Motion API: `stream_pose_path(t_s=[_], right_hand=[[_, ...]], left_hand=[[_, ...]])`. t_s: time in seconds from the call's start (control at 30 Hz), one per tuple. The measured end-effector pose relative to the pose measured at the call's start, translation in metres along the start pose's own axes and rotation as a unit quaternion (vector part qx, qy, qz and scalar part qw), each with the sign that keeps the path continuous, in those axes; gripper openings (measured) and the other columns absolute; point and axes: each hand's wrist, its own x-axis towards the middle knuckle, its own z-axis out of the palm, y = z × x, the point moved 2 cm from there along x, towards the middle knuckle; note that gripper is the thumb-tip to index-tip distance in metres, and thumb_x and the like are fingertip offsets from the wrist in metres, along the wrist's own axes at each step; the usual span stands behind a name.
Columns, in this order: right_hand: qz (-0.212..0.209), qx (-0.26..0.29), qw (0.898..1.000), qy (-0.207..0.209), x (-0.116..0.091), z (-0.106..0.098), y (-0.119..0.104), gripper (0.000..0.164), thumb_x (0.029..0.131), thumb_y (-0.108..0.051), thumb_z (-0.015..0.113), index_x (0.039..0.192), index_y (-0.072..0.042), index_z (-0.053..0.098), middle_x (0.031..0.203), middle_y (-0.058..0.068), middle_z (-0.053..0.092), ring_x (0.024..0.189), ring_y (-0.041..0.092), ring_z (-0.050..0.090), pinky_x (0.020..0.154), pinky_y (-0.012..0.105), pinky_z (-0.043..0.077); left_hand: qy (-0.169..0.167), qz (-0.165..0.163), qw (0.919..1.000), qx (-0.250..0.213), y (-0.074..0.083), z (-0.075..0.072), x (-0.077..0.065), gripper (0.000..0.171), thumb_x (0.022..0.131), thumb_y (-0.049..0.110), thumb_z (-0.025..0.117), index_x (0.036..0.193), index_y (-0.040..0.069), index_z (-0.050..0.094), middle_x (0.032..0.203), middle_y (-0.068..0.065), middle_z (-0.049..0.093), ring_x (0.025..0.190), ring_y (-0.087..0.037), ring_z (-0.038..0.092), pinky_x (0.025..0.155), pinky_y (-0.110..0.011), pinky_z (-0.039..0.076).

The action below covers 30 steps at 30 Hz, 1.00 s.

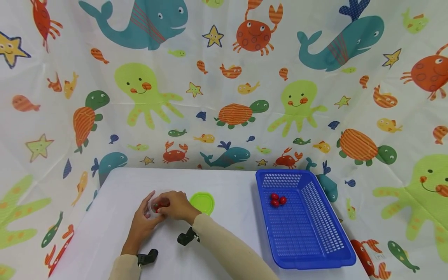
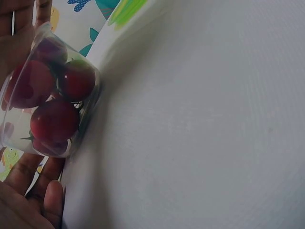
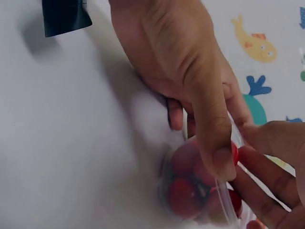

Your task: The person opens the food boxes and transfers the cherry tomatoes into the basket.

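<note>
A clear plastic cup (image 1: 154, 207) of red cherry tomatoes (image 2: 55, 119) lies tilted on the white table (image 1: 227, 182). My left hand (image 1: 140, 223) grips the cup from the left, its thumb (image 3: 217, 157) across the rim. My right hand (image 1: 178, 206) covers the cup's mouth from the right. Its fingertips (image 3: 259, 164) pinch one tomato (image 3: 235, 153) at the rim. In the left wrist view the cup (image 2: 47, 95) shows several tomatoes pressed against its wall.
A green lid (image 1: 202, 202) lies just right of my hands. A blue plastic basket (image 1: 315, 261) stands at the right with three tomatoes (image 1: 277, 200) in it. A sea-animal patterned cloth hangs behind and around the table.
</note>
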Motion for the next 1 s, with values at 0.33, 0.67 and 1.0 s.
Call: stream_pose_path(t_s=[0.33, 0.67, 1.0], right_hand=[[-0.059, -0.164, 0.984, 0.026, -0.003, 0.001, -0.005, 0.025, 0.093, -0.030, 0.071, 0.118, -0.031, 0.071, 0.104, -0.019, 0.073, 0.097, -0.006, 0.060, 0.094, 0.029, 0.039], [-0.063, -0.138, 0.986, -0.065, 0.007, -0.006, -0.004, 0.022, 0.094, -0.030, 0.069, 0.115, -0.032, 0.074, 0.104, -0.023, 0.071, 0.097, -0.005, 0.055, 0.095, 0.029, 0.040], [0.004, -0.024, 0.996, -0.090, 0.007, -0.018, -0.002, 0.027, 0.086, -0.010, 0.077, 0.108, -0.026, 0.078, 0.103, -0.016, 0.070, 0.090, -0.001, 0.057, 0.082, 0.013, 0.053]], left_hand=[[0.007, 0.014, 0.9998, -0.010, 0.000, -0.002, -0.002, 0.097, 0.081, 0.047, 0.080, 0.158, 0.039, 0.021, 0.166, -0.009, 0.024, 0.146, -0.045, 0.031, 0.111, -0.064, 0.037], [0.001, 0.004, 0.9999, -0.010, -0.001, 0.000, -0.003, 0.097, 0.081, 0.048, 0.080, 0.157, 0.043, 0.019, 0.166, -0.008, 0.024, 0.146, -0.044, 0.031, 0.110, -0.064, 0.038], [-0.010, 0.004, 0.9997, -0.023, -0.001, 0.002, -0.003, 0.100, 0.079, 0.051, 0.080, 0.157, 0.045, 0.017, 0.161, -0.008, 0.034, 0.148, -0.041, 0.030, 0.112, -0.066, 0.034]])
